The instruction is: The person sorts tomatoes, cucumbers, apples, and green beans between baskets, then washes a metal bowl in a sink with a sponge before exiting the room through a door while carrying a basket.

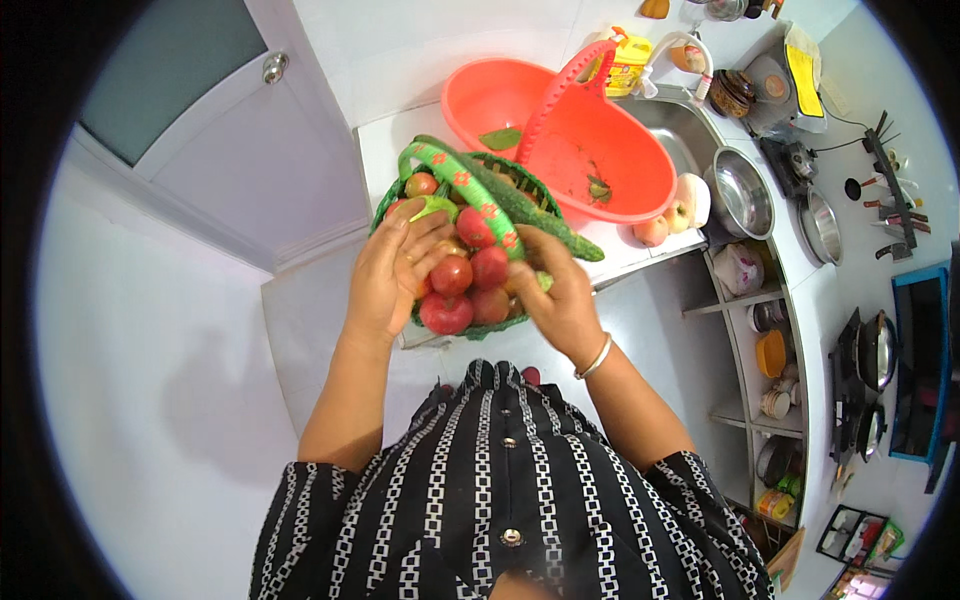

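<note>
Black patterned shirt (510,440) takes up most of the foreground, with both forearms reaching past it to a green basket (482,331) full of produce. So the basket sits right between the two sets of fingers. Left hand (388,268) is loose, palm turned inward, fingers spread and not wrapped round anything, just beside the red fruit (452,275). A pale green vegetable (433,207) is just beyond those fingertips.

Right hand (558,298) is bent in at the other side, near where the flowered handle (465,178) comes down. Can't tell if it's gripping the handle, pinching something or only resting there, since the hand hides its own fingertips.

Main thing to look at is the long cucumber (545,222): it runs slantwise from beyond the left fingertips to just past the right knuckles, so the right hand is clearly nearer its closer end. The handle crosses in front of part of it. Past the right fingers there's a red basket (625,195) with leafy bits inside.

Whatever's deeper in the green basket is covered by the top layer, and I honestly couldn't swear whether the red stuff is apples or tomatoes.
</note>
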`<state>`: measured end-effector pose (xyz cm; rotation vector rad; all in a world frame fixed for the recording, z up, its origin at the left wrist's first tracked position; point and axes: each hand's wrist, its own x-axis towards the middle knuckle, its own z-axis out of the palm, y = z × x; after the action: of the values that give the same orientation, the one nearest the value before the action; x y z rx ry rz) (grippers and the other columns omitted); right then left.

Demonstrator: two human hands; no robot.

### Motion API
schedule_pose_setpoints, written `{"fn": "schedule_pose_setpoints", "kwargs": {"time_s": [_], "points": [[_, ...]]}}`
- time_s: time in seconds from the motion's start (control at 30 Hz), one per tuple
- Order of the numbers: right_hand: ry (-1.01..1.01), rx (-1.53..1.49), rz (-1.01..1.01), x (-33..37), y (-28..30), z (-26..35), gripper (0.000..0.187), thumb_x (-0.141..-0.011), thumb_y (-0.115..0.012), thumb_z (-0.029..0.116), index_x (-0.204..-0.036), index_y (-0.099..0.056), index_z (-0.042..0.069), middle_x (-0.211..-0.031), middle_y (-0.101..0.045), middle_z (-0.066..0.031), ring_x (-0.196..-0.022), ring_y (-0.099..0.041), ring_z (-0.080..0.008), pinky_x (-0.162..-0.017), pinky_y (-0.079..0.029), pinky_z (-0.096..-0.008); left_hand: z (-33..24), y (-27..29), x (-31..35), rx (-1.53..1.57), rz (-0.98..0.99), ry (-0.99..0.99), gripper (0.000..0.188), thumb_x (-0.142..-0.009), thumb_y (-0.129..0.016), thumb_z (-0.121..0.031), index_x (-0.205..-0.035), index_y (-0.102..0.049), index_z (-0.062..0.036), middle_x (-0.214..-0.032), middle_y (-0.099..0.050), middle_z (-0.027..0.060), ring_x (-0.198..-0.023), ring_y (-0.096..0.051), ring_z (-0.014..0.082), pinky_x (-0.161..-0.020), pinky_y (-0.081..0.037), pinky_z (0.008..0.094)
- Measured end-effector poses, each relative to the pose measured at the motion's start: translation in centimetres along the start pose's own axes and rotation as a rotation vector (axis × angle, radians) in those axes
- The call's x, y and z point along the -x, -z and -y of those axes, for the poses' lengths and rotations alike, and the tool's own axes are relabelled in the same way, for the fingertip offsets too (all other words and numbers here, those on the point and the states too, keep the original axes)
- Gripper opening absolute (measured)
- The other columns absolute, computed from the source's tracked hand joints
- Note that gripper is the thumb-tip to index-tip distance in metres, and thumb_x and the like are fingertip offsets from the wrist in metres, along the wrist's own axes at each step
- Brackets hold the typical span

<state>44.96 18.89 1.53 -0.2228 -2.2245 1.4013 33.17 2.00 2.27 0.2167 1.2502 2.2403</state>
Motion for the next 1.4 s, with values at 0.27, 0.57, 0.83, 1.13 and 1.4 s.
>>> {"fn": "schedule_pose_setpoints", "kwargs": {"time_s": [0.27,0.57,0.83,1.13,1.4], "points": [[-0.153,-0.101,0.085,-2.8,-0.7,1.5,0.032,-0.084,-0.062,0.017,-0.109,-0.058,-0.002,-0.080,-0.062,-0.0190,-0.075,-0.062,-0.0302,-0.070,-0.048,-0.0364,-1.1,-4.7,-4.5,0.157,0.097,0.087,0.026,-0.093,-0.047,-0.014,-0.113,-0.047,0.0024,-0.113,-0.058,0.0213,-0.108,-0.058,0.0321,-0.089,-0.050,0.0431],[-0.267,-0.261,0.006,4.2,5.0,6.1,0.019,-0.087,-0.060,0.016,-0.096,-0.059,-0.001,-0.075,-0.057,-0.0117,-0.067,-0.053,-0.0164,-0.063,-0.045,-0.0312,-1.4,-11.6,1.7,0.035,0.310,0.141,0.027,-0.092,-0.047,-0.006,-0.116,-0.046,0.0059,-0.117,-0.057,0.0249,-0.105,-0.061,0.0314,-0.086,-0.054,0.0413],[-0.297,-0.329,-0.051,16.8,15.5,6.7,0.020,-0.088,-0.059,0.017,-0.099,-0.058,0.000,-0.076,-0.059,-0.0121,-0.068,-0.057,-0.0196,-0.064,-0.046,-0.0325,5.9,-21.3,10.6,-0.086,0.444,0.278,0.033,-0.089,-0.051,-0.010,-0.118,-0.046,0.0030,-0.113,-0.060,0.0205,-0.099,-0.063,0.0278,-0.082,-0.055,0.0387],[-0.453,-0.133,-0.245,28.7,26.9,-3.4,0.021,-0.086,-0.059,0.020,-0.094,-0.058,0.000,-0.074,-0.062,-0.0196,-0.068,-0.063,-0.0328,-0.062,-0.048,-0.0394,24.0,-31.2,12.9,-0.082,0.504,0.655,0.029,-0.087,-0.049,-0.005,-0.114,-0.052,0.0045,-0.099,-0.063,0.0175,-0.088,-0.064,0.0271,-0.081,-0.054,0.0389],[-0.900,-0.187,-0.378,31.1,34.2,-24.3,0.035,-0.084,-0.060,0.022,-0.109,-0.057,-0.002,-0.088,-0.065,-0.0181,-0.078,-0.064,-0.0285,-0.075,-0.049,-0.0373,47.9,-36.4,5.5,-0.414,0.507,0.899,0.018,-0.081,-0.054,-0.002,-0.099,-0.053,0.0009,-0.087,-0.060,0.0107,-0.074,-0.061,0.0213,-0.067,-0.052,0.0333]]}}
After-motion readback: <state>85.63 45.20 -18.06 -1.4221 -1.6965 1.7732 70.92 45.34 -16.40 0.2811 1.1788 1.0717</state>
